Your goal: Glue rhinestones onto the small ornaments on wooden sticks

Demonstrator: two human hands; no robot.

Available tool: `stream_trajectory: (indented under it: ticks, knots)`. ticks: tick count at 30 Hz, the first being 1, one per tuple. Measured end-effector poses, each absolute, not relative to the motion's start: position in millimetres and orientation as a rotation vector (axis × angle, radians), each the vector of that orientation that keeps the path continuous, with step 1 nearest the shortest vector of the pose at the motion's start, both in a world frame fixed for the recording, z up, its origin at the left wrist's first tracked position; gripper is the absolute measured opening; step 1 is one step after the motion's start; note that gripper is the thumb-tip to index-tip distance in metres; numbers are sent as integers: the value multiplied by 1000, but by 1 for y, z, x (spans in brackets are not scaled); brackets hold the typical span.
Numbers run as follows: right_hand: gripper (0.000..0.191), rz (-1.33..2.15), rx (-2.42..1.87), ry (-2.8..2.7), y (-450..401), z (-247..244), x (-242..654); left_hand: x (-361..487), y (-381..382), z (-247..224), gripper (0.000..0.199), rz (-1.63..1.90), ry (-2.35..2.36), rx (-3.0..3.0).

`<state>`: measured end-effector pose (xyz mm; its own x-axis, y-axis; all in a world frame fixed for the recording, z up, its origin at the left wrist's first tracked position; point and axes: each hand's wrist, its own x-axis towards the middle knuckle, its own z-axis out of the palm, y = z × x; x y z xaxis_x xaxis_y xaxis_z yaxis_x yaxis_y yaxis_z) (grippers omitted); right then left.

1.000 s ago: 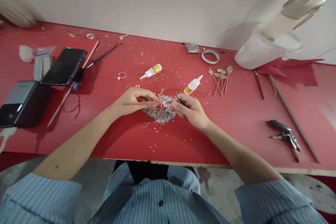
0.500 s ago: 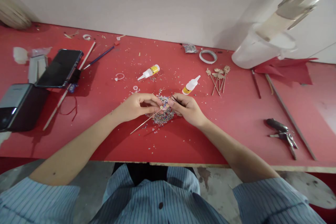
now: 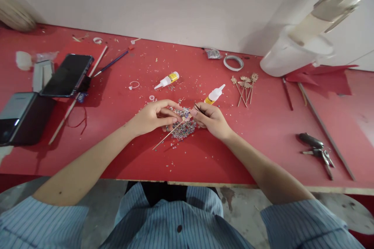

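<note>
Left hand (image 3: 148,118) at a thin stick (image 3: 164,138), over sparkly bits (image 3: 181,134).
Right hand (image 3: 215,121) pinches a slim tool (image 3: 199,107); left grip unclear; a steady stick should help.

Your right hand (image 3: 212,120) covers most of the dark tool (image 3: 199,107) in it, and the small piece (image 3: 186,117) between your hands is too small to make out; the black power bank (image 3: 26,118) is cut off at the left edge, the pale bundle (image 3: 14,11) at upper left likewise, and the print on both glue bottles (image 3: 168,80) is unreadable
</note>
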<state>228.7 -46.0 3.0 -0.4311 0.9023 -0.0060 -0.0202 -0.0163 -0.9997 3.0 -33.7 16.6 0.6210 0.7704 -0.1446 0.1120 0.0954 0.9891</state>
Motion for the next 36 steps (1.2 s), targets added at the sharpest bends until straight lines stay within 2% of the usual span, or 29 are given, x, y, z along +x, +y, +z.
stream_trajectory:
  ticks: [13,31,36]
  knots:
    - [33,1536,-957,-1555,-46,3,227,6,-35,17,22,594,850,1424]
    - [33,1557,-964,-1532,-45,-2,228,6,-35,14,38,598,811,1373]
    - [33,1546,-965,-1549,-45,-2,228,5,-34,14,37,602,803,1381]
